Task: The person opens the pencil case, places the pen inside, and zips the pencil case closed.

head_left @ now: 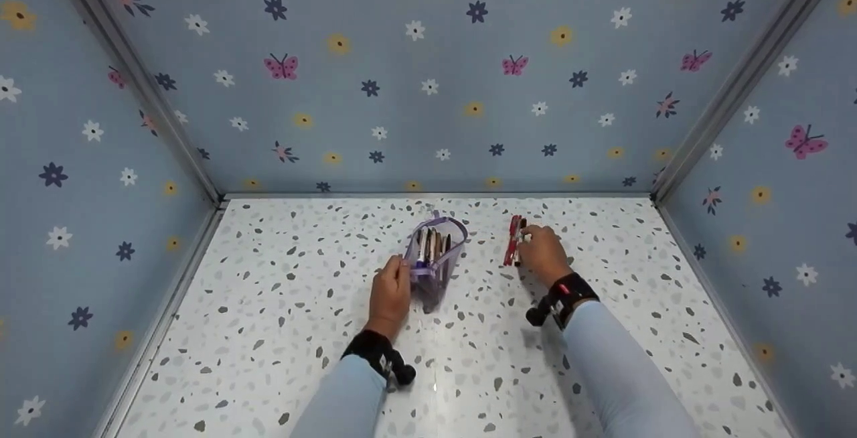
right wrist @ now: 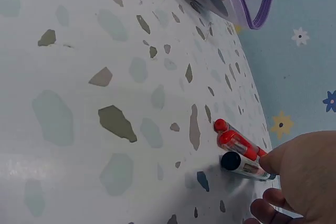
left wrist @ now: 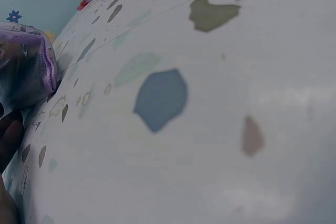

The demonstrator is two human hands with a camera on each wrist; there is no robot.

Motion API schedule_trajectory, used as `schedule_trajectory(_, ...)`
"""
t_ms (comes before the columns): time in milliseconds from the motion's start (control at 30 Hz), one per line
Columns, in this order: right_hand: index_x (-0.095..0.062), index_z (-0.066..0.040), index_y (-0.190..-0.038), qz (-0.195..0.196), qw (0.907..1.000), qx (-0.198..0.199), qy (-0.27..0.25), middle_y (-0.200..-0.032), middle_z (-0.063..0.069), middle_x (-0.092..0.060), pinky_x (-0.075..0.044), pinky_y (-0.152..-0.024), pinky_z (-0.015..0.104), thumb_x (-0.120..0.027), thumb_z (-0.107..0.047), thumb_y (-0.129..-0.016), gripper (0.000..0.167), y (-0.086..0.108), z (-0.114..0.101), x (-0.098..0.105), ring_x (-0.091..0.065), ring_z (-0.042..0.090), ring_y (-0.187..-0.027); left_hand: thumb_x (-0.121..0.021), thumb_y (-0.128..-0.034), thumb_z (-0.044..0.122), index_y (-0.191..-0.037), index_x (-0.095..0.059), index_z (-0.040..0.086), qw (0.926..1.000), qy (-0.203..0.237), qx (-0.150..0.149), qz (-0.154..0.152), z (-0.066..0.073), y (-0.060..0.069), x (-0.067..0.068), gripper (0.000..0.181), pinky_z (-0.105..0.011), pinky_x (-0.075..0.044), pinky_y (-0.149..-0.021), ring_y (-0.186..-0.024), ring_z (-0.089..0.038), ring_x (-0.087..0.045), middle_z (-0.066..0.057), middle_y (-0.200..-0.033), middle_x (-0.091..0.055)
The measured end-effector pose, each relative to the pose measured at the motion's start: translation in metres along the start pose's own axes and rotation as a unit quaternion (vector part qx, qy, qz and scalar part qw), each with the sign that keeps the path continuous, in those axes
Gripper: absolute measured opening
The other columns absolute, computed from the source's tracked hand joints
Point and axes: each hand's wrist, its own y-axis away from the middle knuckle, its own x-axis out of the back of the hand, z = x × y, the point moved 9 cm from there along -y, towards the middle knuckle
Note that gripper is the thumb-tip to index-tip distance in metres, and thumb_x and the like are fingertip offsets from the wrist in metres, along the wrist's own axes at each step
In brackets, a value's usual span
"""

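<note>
A see-through pencil case (head_left: 438,284) with purple trim stands unzipped on the table, several pens (head_left: 432,244) upright inside. My left hand (head_left: 390,294) grips its left side near the rim; the left wrist view shows only dark fingers (left wrist: 10,135) beside the case (left wrist: 26,66). To the right, two red pens (right wrist: 236,142) lie side by side, with a white marker with a black end (right wrist: 244,165) next to them. My right hand (head_left: 546,254) pinches the marker at its far part, thumb (right wrist: 273,162) against it; the index fingertip is hidden in the right wrist view.
The white speckled tabletop (head_left: 281,331) is bounded by a blue flowered back wall (head_left: 428,116) and side panels (head_left: 73,224) set in metal frames. Both wrists carry black straps with cameras (head_left: 566,297).
</note>
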Motion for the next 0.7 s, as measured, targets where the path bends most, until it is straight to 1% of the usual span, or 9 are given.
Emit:
schedule_trajectory(100, -0.068, -0.001, -0.15, -0.007, 1.0, -0.002, 0.005, -0.142, 0.023, -0.072, -0.053, -0.068, 0.034, -0.059, -0.011, -0.111, 0.042, -0.0003, 0.0041, -0.0017, -0.068, 0.022, -0.08, -0.052, -0.1187, 0.016, -0.091, -0.055, 0.011, 1.0, 0.001, 0.005, -0.005, -0.0002, 0.0, -0.0007, 0.028, -0.03, -0.04, -0.063, -0.067, -0.013, -0.048, 0.004, -0.074, -0.051)
schedule_trajectory(200, -0.07, -0.003, -0.149, -0.009, 0.9999, -0.001, 0.01, -0.137, 0.02, -0.076, -0.054, -0.071, 0.034, -0.059, -0.012, -0.112, 0.04, 0.0, 0.0047, -0.0024, -0.071, 0.022, -0.085, -0.052, -0.1193, 0.017, -0.092, -0.055, 0.012, 0.9998, 0.002, 0.015, -0.009, -0.0016, 0.0003, -0.0017, 0.028, -0.03, -0.04, -0.063, -0.068, -0.013, -0.049, 0.004, -0.074, -0.051)
schedule_trajectory(400, -0.075, -0.007, -0.144, -0.016, 0.9999, -0.001, -0.006, -0.121, 0.016, -0.077, -0.054, -0.07, 0.036, -0.06, -0.01, -0.109, 0.038, 0.0019, 0.0025, -0.0044, -0.069, 0.022, -0.084, -0.051, -0.1199, 0.017, -0.093, -0.055, 0.012, 0.9996, 0.004, 0.023, -0.013, -0.0013, -0.0001, -0.0013, 0.028, -0.029, -0.04, -0.063, -0.068, -0.014, -0.049, 0.004, -0.075, -0.05)
schedule_trajectory(600, -0.076, 0.0, -0.137, -0.016, 0.9997, 0.02, -0.004, -0.12, 0.017, -0.08, -0.055, -0.071, 0.033, -0.063, -0.016, -0.112, 0.032, 0.0037, 0.0004, -0.0051, -0.07, 0.019, -0.083, -0.052, -0.1196, 0.018, -0.093, -0.056, 0.012, 0.9997, 0.003, 0.021, -0.012, -0.0006, 0.0007, -0.0016, 0.028, -0.029, -0.041, -0.064, -0.068, -0.013, -0.05, 0.003, -0.075, -0.052)
schedule_trajectory(700, -0.076, 0.001, -0.129, -0.011, 0.9997, 0.022, -0.004, -0.112, 0.018, -0.08, -0.053, -0.068, 0.034, -0.064, -0.014, -0.111, 0.027, 0.0036, 0.0024, -0.0037, -0.068, 0.019, -0.077, -0.052, -0.119, 0.017, -0.092, -0.056, 0.011, 0.9998, 0.002, 0.017, -0.008, 0.0002, 0.001, -0.0014, 0.028, -0.03, -0.041, -0.063, -0.067, -0.013, -0.049, 0.004, -0.074, -0.051)
